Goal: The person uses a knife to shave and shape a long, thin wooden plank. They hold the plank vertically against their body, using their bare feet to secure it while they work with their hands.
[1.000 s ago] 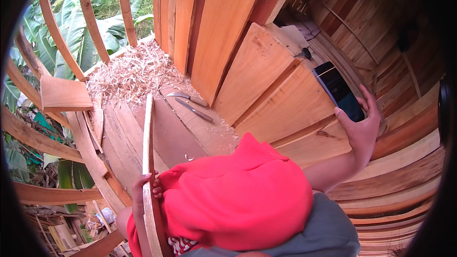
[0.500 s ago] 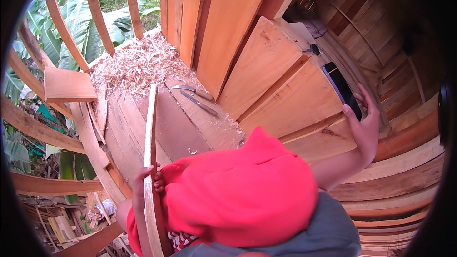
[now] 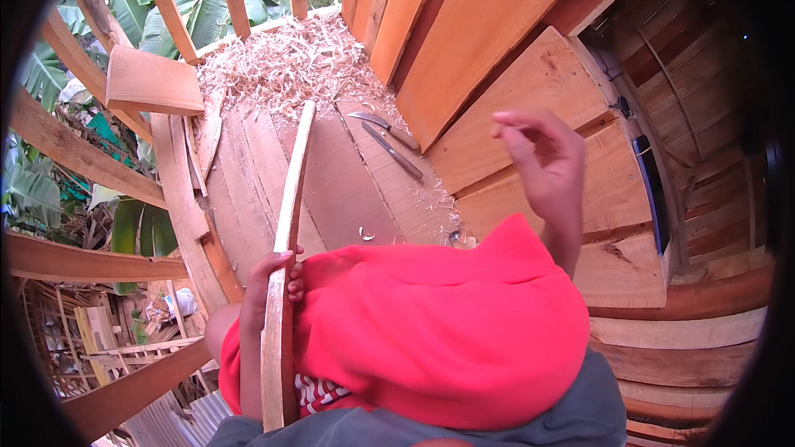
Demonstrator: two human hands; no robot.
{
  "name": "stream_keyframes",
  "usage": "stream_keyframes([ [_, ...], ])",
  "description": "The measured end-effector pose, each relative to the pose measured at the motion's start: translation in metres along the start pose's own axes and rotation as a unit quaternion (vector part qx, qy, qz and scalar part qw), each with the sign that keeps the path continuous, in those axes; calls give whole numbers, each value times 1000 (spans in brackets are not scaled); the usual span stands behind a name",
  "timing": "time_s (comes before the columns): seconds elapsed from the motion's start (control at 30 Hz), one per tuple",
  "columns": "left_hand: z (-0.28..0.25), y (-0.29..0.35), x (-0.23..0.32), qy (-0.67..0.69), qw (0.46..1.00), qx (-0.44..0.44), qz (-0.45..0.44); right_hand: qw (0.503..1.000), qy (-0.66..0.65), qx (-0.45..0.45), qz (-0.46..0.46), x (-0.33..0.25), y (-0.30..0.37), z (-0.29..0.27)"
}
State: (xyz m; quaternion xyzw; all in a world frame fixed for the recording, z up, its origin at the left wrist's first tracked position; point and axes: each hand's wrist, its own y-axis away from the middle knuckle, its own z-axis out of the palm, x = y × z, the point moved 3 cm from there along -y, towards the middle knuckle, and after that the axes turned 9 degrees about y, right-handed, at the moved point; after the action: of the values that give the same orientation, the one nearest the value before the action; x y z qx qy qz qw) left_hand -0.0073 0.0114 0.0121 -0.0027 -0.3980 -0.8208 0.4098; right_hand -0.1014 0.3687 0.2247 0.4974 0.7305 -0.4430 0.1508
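Observation:
My left hand (image 3: 281, 280) is wrapped round a long, slightly curved strip of wood (image 3: 286, 215), which stands out in front of me with its lower end by my lap. My right hand (image 3: 546, 161) is raised in front of the plank wall, its fingers loosely bent and apart from the thumb, with nothing in them. To its right, a dark phone (image 3: 652, 194) leans along the edge of the planks, apart from the hand. A knife with a curved blade (image 3: 385, 128) lies on the plank floor beside a straight knife (image 3: 392, 151).
Wood shavings (image 3: 290, 70) are heaped at the far end of the floor (image 3: 331, 190). A wooden block (image 3: 153, 81) sits at the slatted railing on the left. The plank wall (image 3: 530, 91) bounds the right side. A small dark object (image 3: 619, 106) rests on its edge.
My right hand has let go of the phone's edge and moved left, away from it. My left hand keeps its grip on the wood strip. The whole view has turned a little.

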Motion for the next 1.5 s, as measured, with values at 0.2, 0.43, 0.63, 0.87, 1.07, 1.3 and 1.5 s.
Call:
stream_keyframes([
  [0.2,15,-2,3,-25,1000,-2,-3,933,194,-243,180,197,-8,164],
  [0.43,-2,-8,6,-2,1000,-23,-14,841,405,-294,206,284,26,245],
  [0.63,-12,-9,12,57,997,-54,-11,895,308,-263,189,254,23,239],
  [0.87,-17,-12,9,120,988,-96,-16,944,-6,-322,65,106,10,248],
  [1.07,-10,-17,-3,224,959,-166,-41,958,-47,-274,-75,68,26,263],
  [1.3,-3,-18,-4,296,921,-246,-62,935,-70,-349,-2,62,41,266],
  [1.5,-3,-20,-9,341,895,-278,-76,920,99,-370,-86,52,51,281],
])
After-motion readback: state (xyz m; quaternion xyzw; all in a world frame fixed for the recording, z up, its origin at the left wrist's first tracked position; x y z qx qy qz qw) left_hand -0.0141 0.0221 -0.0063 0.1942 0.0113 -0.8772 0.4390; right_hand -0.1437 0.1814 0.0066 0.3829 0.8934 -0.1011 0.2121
